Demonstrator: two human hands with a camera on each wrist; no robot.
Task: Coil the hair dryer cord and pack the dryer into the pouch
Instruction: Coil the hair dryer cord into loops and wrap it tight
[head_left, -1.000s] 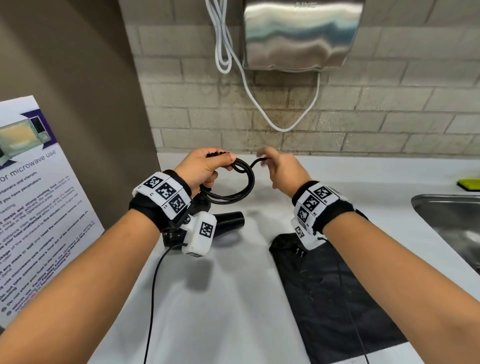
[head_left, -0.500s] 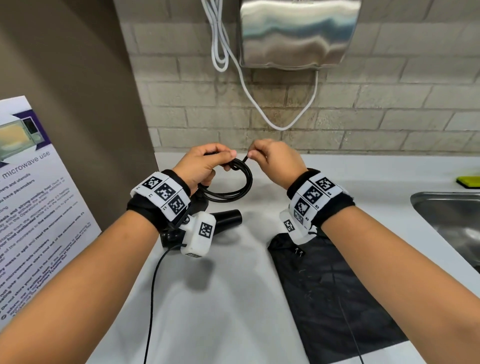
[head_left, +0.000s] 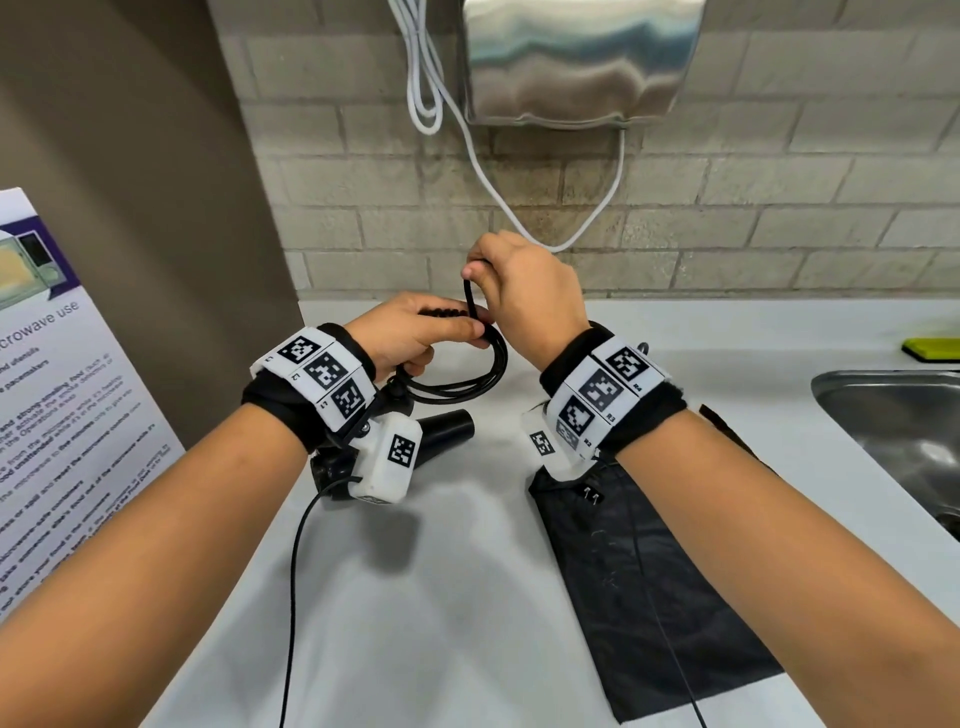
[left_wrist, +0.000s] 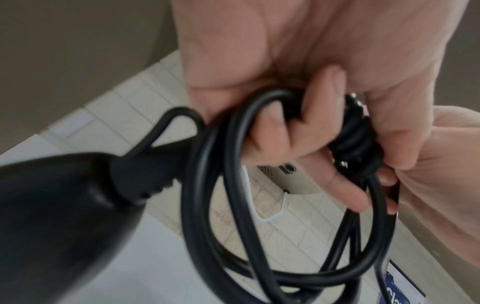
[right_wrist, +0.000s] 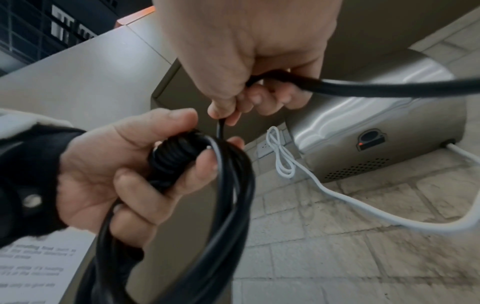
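Above the desk (head_left: 441, 597), the left hand (head_left: 410, 332) is gripping the coiled cord (head_left: 467, 382) while the right hand (head_left: 524, 291) is pinching its free end, wrapping it round the loops. Coiling looks nearly finished; the dryer (head_left: 441, 431) is lying beside the flat pouch (head_left: 649, 571), not yet packed.

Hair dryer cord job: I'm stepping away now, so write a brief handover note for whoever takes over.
Left hand: grips the coiled cord, thumb on the wrapped turns.
Right hand: pinches the cord's free end above the coil, mid-wrap.
Hair dryer: lying on the counter under the left wrist.
Pouch: flat on the counter, under the right forearm; nothing seen inside.
Done: main loops gathered, several binding turns made.
Left: finish and secure the wrap, then put dryer and cord into the pouch.
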